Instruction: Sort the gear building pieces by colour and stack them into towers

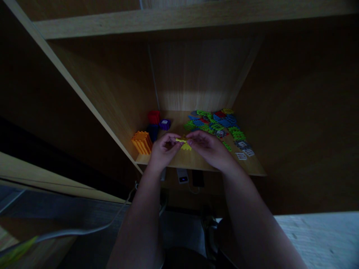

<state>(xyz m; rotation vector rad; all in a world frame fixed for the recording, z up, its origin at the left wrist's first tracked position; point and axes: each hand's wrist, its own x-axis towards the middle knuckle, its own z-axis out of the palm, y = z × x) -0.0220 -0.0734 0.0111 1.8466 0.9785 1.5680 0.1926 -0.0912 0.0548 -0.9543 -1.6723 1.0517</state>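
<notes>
Both my hands meet over the front of a small wooden desk (196,161) set in a dim alcove. My left hand (162,149) and my right hand (209,147) are closed in pinches on the two ends of a yellow toothed plastic piece (183,143), held just above the desk. A heap of green, blue and red plastic building pieces (215,125) lies behind my right hand. An orange box built of such pieces (142,142) stands at the desk's left front corner, just left of my left hand.
A red and dark blue block stack (153,123) and a purple cube (165,124) stand at the back left. Several white grid pieces (244,151) lie at the right front. Wooden walls close in both sides. A small device with a lit display (183,176) and cables hang below the desk edge.
</notes>
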